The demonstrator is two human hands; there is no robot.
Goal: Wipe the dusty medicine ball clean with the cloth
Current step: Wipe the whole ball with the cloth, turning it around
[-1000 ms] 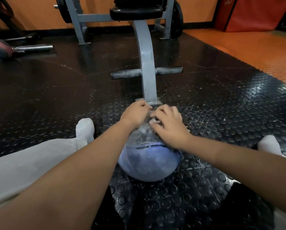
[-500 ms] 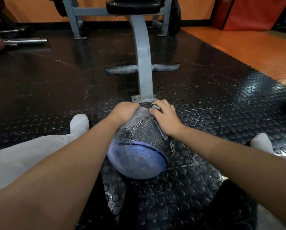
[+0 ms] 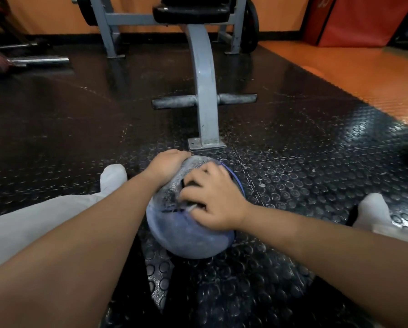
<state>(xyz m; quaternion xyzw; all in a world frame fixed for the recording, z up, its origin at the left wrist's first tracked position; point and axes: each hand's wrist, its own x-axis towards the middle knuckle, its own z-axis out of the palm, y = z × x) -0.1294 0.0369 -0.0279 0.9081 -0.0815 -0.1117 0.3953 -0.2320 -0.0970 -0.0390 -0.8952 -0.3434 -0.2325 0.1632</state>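
Two hands are on the medicine ball (image 3: 186, 235), which sits on the studded floor (image 3: 292, 209) between the person's legs. The left hand (image 3: 167, 165) curls over its far upper side, and the right hand (image 3: 214, 204) has its fingers (image 3: 198, 175) bunched on a pale sliver of cloth (image 3: 190, 207) pressed to the top. Grey dust coats the upper half and clouds the blue below, so most of the wiping looks left to do.

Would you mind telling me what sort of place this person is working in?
Most likely a gym: a grey weight bench stands on studded black rubber flooring, a barbell lies at far left, and a medicine ball rests on the floor.
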